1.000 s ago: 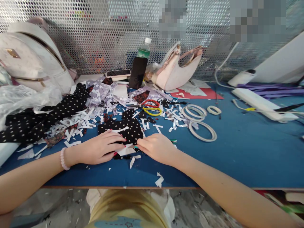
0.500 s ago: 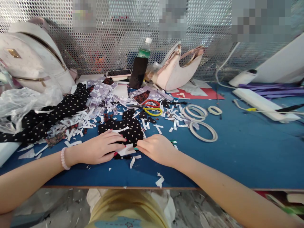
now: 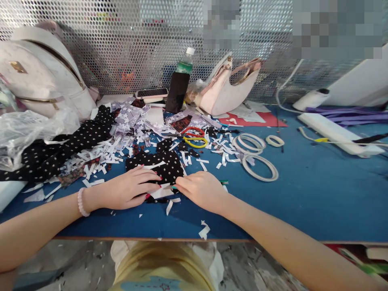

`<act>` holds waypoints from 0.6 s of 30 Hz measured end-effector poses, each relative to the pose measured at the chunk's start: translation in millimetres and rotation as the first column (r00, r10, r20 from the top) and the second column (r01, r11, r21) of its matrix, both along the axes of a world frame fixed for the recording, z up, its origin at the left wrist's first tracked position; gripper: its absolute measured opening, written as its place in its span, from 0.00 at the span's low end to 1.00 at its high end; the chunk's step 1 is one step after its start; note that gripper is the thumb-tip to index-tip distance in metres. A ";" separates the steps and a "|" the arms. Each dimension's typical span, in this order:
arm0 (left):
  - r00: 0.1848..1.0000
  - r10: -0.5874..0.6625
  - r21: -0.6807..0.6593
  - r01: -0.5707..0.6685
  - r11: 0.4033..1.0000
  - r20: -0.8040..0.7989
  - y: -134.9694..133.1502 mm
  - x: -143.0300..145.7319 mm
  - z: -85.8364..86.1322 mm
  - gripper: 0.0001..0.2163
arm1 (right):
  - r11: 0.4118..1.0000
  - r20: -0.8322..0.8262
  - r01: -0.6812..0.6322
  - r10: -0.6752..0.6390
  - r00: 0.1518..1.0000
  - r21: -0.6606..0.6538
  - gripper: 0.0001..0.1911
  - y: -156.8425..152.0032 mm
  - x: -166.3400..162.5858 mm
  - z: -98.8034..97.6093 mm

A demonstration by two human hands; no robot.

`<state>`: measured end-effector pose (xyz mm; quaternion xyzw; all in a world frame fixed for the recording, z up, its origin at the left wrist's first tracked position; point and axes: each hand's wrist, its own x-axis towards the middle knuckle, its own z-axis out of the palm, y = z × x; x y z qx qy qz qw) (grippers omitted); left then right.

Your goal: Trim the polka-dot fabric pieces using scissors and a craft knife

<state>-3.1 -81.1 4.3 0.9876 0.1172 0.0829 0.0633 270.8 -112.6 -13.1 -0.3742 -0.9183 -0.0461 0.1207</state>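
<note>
While the dotted black cloth (image 3: 171,166), just left of the frame's centre on the bench (image 3: 309,194), is partly covered by the left hand (image 3: 129,188), fingers slightly apart, a slim green tool (image 3: 224,182) is clamped in the right hand (image 3: 202,190) at the cloth's lower right.

The black cloth (image 3: 171,166) with small pale dots lies flat on the blue bench (image 3: 303,194), its far edge uneven, its near left part covered by the left hand (image 3: 129,189). A narrow white strip (image 3: 156,165) rests across its dotted face. At the near edge, a wider white piece (image 3: 162,191) shows between the two hands, lying flat. A slim green tool (image 3: 224,182) is mostly hidden under the right hand (image 3: 201,190); one end shows behind it, and its exact shape is unclear.
</note>
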 end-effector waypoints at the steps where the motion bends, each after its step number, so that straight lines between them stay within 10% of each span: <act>1: 1.000 -0.001 -0.002 0.001 1.000 0.005 0.0 0.0 -0.1 0.17 | 1.000 0.008 0.005 -0.005 1.000 -0.004 0.18 0.1 -0.1 -0.2; 18: 1.000 -0.002 -0.009 0.002 1.000 0.014 -0.4 1.2 1.2 0.16 | 1.000 0.030 0.026 -0.026 0.999 -0.002 0.18 -0.3 -1.3 0.0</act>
